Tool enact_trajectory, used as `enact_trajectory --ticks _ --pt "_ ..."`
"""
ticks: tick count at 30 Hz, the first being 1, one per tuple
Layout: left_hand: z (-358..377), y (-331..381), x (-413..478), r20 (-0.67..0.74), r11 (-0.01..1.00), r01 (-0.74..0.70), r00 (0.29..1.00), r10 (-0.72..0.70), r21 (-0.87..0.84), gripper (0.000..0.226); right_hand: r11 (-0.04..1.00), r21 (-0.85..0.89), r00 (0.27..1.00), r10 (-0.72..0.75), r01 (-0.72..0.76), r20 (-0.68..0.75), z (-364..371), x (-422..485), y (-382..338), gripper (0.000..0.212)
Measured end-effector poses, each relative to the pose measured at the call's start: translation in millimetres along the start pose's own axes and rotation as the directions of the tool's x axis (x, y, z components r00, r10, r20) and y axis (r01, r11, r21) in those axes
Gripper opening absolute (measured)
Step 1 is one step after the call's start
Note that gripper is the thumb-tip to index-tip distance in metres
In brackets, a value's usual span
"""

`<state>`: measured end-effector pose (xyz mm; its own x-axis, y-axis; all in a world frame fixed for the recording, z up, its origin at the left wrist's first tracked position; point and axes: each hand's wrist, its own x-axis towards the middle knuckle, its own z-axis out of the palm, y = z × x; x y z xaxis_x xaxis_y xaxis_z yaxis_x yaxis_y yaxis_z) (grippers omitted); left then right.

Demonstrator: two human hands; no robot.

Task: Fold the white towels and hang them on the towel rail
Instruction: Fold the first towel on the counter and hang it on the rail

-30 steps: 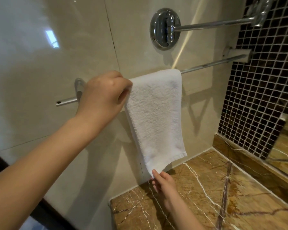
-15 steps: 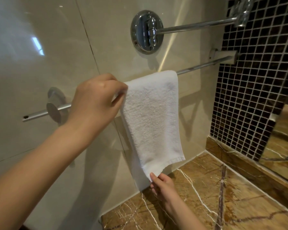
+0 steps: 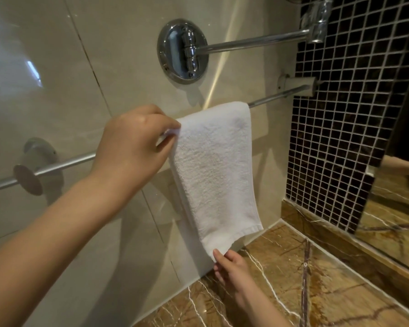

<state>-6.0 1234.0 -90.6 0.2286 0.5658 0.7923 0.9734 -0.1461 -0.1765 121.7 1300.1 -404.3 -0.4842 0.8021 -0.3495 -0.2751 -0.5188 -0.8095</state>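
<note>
White towel [image 3: 215, 166]: folded to a narrow strip, draped over the towel rail [image 3: 64, 162], hanging down the cream wall tile toward the desk [image 3: 316, 279]. Position: centre of view, lower end skewed toward 5 o'clock.

Left hand [image 3: 132, 147]: at 9 o'clock of the towel's top. Narrow grip, thumb and fingers pinching the upper left edge at rail level.

Right hand [image 3: 232, 267]: at 6 o'clock of the towel, just above the desk. Narrow grip, thumb on the front of the lowest corner, fingers behind it. Hemmed bottom edge rising from there toward 3 o'clock.

Towel rail: slim metal bar, running from 8 o'clock to 2 o'clock across the wall. Round bracket [image 3: 37, 161] at 9 o'clock of the left hand; second bracket [image 3: 298, 82] at 2 o'clock of the towel, beside the dark mosaic tile [image 3: 340, 126].

Chrome wall disc [image 3: 182, 51]: at 12 o'clock of the towel, with a chrome arm [image 3: 257, 42] extending toward 3 o'clock.

Desk: brown veined marble, at 5 o'clock of the towel.

Mirror [image 3: 399, 220]: at the 3 o'clock edge of view, above the desk.
</note>
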Motion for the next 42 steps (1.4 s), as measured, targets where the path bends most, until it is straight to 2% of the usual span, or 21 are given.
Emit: enact_trajectory --ticks 14,21,26,32,42 --pt "30.8 16.0 27.5 -0.001 0.998 -0.037 0.999 0.037 -0.045 0.023 0.999 0.029 0.998 -0.022 0.024 -0.062 -30.4 2.9 -23.0 0.014" --pt "50.2 25.1 41.1 -0.004 1.0 -0.02 1.0 0.02 -0.019 0.023 0.999 0.047 0.993 -0.015 0.021 -0.12 -47.0 4.2 -33.6 0.017" --pt "59.8 29.5 50.7 -0.005 0.999 -0.05 0.999 0.05 -0.018 0.025 0.999 0.048 0.994 -0.01 0.015 -0.104 -60.7 11.8 -40.0 0.024" --pt "74.5 38.5 64.2 -0.001 0.999 -0.05 0.999 0.05 -0.022 0.022 0.99 0.138 0.994 -0.007 0.022 -0.106 -74.1 18.7 -50.6 0.029" --pt "98.3 56.1 84.1 -0.025 0.998 -0.054 0.998 0.054 -0.015 0.04 0.985 0.158 0.988 -0.042 0.066 -0.152 -99.3 22.9 -69.7 0.024"
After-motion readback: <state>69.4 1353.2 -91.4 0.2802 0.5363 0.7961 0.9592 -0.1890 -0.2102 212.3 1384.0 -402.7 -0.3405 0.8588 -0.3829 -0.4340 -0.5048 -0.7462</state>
